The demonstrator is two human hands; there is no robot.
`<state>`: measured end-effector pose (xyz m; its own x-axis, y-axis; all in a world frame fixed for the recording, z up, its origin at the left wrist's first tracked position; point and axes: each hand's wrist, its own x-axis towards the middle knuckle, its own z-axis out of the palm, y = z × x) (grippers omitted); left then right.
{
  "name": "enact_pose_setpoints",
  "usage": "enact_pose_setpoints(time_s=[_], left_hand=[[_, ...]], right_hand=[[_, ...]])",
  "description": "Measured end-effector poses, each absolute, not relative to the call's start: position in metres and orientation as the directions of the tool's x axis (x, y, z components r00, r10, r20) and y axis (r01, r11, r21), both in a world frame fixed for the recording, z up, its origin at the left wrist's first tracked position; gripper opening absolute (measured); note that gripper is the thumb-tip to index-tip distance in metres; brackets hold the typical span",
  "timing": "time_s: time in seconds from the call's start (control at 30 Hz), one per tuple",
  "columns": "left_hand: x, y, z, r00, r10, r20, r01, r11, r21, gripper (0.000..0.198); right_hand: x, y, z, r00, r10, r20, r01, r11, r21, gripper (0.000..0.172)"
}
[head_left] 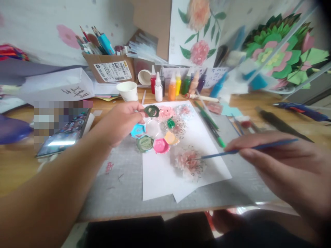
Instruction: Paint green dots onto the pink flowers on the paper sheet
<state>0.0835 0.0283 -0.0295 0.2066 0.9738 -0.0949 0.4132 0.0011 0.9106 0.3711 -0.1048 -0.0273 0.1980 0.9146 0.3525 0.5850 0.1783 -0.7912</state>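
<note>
Painting at a desk, as seen by a bystander. The left hand [122,123] pinches the rim of a flower-shaped palette [153,128], thumb and fingers closed on its dark green well; the palette lies above the upper part of the white paper [157,184]. Its other wells hold pale pink, bright green, pale orange, magenta, olive and blue paint around a clear centre. The right hand [281,162] grips a blue paintbrush [232,152] between thumb and fingers, closed on the handle; the tip is at the pink painted flower [190,161], though I cannot tell whether it touches.

Behind, a cardboard box [113,72] holds pencils and pens. One paper cup [127,91] stands upright, its contents hidden; another [144,77] lies on its side. Squeeze bottles [172,89] contain red, white, orange, yellow and green paint, among others.

The paper's lower edge stops short of the front edge of the grey cutting mat [108,199]. Bare mat spreads left of the paper and between paper and right hand; green pencils [210,122] border the paper's upper right edge.
</note>
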Motion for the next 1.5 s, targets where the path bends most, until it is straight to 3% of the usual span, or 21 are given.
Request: enact_pose_setpoints(time_s=[0.13,1.0,1.2,1.37,1.5], left_hand=[[0.088,0.026,-0.031,0.244,0.963,-0.113,0.413,0.002,0.911,0.006],[0.088,0.028,-0.036,0.232,0.968,-0.097,0.408,-0.006,0.913,0.008],[0.087,0.028,-0.037,0.238,0.967,-0.086,0.412,-0.021,0.911,0.006],[0.087,0.029,-0.038,0.237,0.967,-0.091,0.414,-0.015,0.910,0.007],[0.087,0.029,-0.038,0.242,0.967,-0.081,0.417,-0.028,0.909,0.007]], right_hand=[[0.360,-0.105,-0.027,0.047,0.946,0.320,0.568,0.239,-0.788,0.005],[0.361,-0.094,-0.031,0.130,0.957,0.259,0.527,0.154,-0.836,0.004],[0.361,-0.094,-0.031,0.182,0.936,0.302,0.505,0.175,-0.845,0.002],[0.358,-0.096,-0.034,0.089,0.952,0.293,0.548,0.199,-0.813,0.005],[0.360,-0.095,-0.031,0.149,0.932,0.330,0.569,0.192,-0.800,0.002]])
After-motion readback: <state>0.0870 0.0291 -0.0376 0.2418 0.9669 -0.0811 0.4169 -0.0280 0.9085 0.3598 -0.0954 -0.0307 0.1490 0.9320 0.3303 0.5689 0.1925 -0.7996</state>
